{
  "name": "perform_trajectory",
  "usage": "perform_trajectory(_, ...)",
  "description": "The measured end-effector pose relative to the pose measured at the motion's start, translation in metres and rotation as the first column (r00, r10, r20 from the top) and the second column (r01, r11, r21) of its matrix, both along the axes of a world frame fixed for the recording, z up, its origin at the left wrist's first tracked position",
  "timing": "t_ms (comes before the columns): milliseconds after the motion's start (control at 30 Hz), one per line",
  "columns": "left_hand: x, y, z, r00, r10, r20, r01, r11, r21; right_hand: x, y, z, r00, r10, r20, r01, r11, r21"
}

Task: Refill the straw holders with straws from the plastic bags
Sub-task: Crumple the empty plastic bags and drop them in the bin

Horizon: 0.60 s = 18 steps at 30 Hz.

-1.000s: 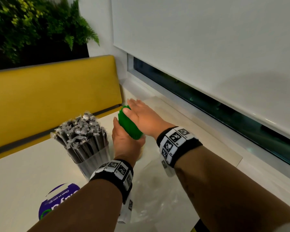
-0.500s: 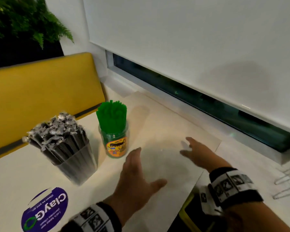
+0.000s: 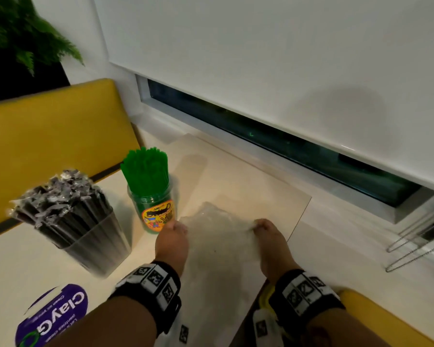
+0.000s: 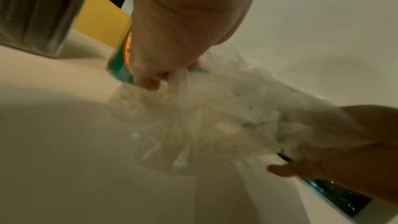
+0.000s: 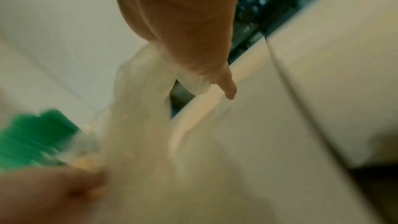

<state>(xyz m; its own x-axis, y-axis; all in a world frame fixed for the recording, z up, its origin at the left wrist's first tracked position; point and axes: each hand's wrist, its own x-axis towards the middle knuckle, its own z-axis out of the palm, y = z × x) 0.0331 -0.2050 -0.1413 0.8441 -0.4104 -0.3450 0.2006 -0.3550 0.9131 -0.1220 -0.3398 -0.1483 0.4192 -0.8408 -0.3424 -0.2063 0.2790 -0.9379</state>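
Observation:
A clear, crumpled plastic bag (image 3: 221,236) is stretched between both my hands above the cream table (image 3: 15,266). My left hand (image 3: 172,234) pinches its left edge, right beside the green jar (image 3: 156,209) packed with green straws (image 3: 145,169). My right hand (image 3: 266,231) grips the bag's right edge. In the left wrist view the left hand's fingers (image 4: 150,81) curl into the bag (image 4: 215,117). In the right wrist view the bag (image 5: 146,91) hangs from my right hand (image 5: 193,67), little finger sticking out. No straws show inside the bag. A clear holder (image 3: 95,244) full of wrapped black straws (image 3: 60,196) stands left.
A yellow bench back (image 3: 48,136) runs behind the table. A purple round sticker (image 3: 53,314) lies at the near left. The window sill (image 3: 261,176) and white blind (image 3: 261,58) are on the right. Wire loops (image 3: 411,244) rest at the far right.
One second ago both hands were on the green straws at the jar. They let go, drew back open over the table, and now each holds an edge of the clear bag.

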Motion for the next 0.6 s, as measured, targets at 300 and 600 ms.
perform_trajectory(300, -0.039, -0.038, 0.085, 0.816, -0.432, -0.384, 0.209, 0.84, -0.501, 0.028, 0.032, 0.088, 0.896, 0.438, 0.07, -0.379, 0.838, -0.391)
perform_trajectory(600, -0.182, -0.074, 0.08, 0.736, -0.648, 0.196, 0.677, 0.702, -0.222, -0.119, -0.006, 0.09, 0.955, -0.257, 0.145, 0.294, 0.792, -0.536)
